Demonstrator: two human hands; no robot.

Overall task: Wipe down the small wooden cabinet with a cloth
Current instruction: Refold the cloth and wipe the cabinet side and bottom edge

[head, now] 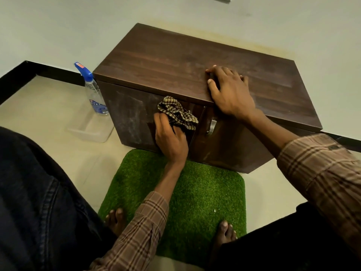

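1. Cabinet (175, 61), small, dark wood, stands on the floor against the wall, right under both hands. Its top lies beneath the right palm and its front doors face the person. The left door looks streaked and dusty out past the left hand's knuckles; a metal handle (212, 126) sits between the two wrists.
2. Green turf mat (195, 202) lies below the forearms, butted up against the cabinet's base, with bare toes on its near edge.
3. Spray bottle (95, 94) with a blue trigger stands well off to the outer side of the left hand, by the cabinet's corner, beside a clear plastic tray (88, 132).
4. Right hand (228, 90) rests flat on the cabinet top near its front edge, fingers spread and relaxed, gripping nothing. It seems to be steadying the box.
5. Left hand (170, 137) has its fingers curled round a bunched checked cloth (175, 112) and presses it against the left door, near the seam between the doors.
6. My read: the front-wiping step is under way. The next stroke wants firm pressure carried outward across the cloudy patch, away from the right hand, then over the right door and round the handle.
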